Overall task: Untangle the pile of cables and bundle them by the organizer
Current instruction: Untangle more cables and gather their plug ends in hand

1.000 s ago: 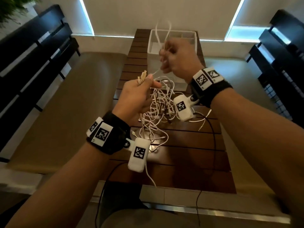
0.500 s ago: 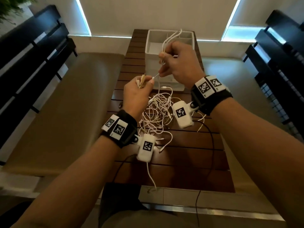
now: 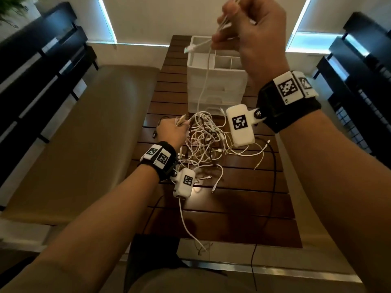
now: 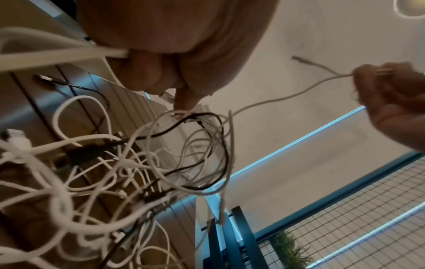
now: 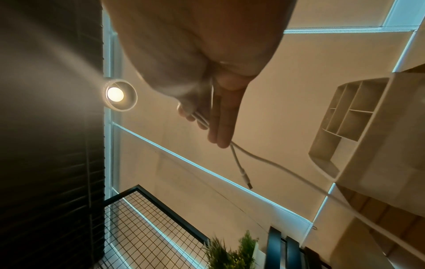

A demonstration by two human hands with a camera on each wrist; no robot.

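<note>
A tangled pile of white and black cables (image 3: 208, 142) (image 4: 128, 163) lies on the dark slatted wooden table (image 3: 243, 208). My left hand (image 3: 174, 132) (image 4: 174, 76) sits low at the pile's left edge, its fingers curled round a few beige cable ends. My right hand (image 3: 245, 28) (image 4: 388, 87) (image 5: 207, 112) is raised high, pinching a white cable (image 3: 204, 81) (image 5: 264, 160) that runs taut down into the pile; its plug (image 3: 189, 48) (image 5: 246, 179) sticks out beside the fingers. The white compartmented organizer (image 3: 218, 81) (image 5: 352, 123) stands just behind the pile.
Beige bench seats flank the table, left (image 3: 84, 134) and right. Black slatted bench backs (image 3: 38, 66) stand on both sides. A loose black cable end (image 3: 155, 134) lies left of my left hand. A thin black wire (image 3: 273, 187) trails to the table's near edge.
My right hand has risen well above the organizer, drawing the white cable up out of the pile. My left hand has dropped to the pile, still holding the cable ends.
</note>
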